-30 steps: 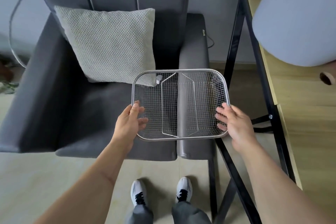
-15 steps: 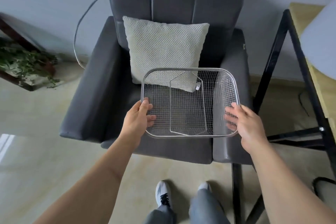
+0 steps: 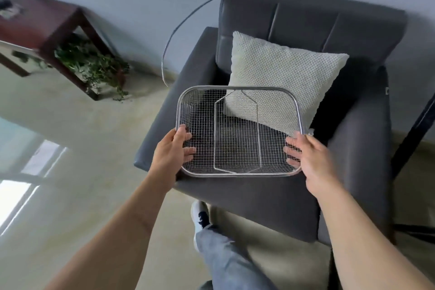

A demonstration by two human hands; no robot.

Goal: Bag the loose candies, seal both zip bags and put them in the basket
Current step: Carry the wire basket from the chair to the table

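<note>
A person's left hand (image 3: 173, 152) and right hand (image 3: 310, 160) grip opposite short sides of an empty wire mesh basket (image 3: 239, 88), thumbs over the rim and fingers curled beneath, holding it level above a grey armchair (image 3: 353, 148). Since half a second ago the view has swung left and tilted, and one leg has stepped forward. Beyond the basket, a cream cushion (image 3: 282, 70) leans against the chair back; farther left, a dark wooden stand (image 3: 58, 30) with a trailing plant (image 3: 91, 63) has come fully into view.
</note>
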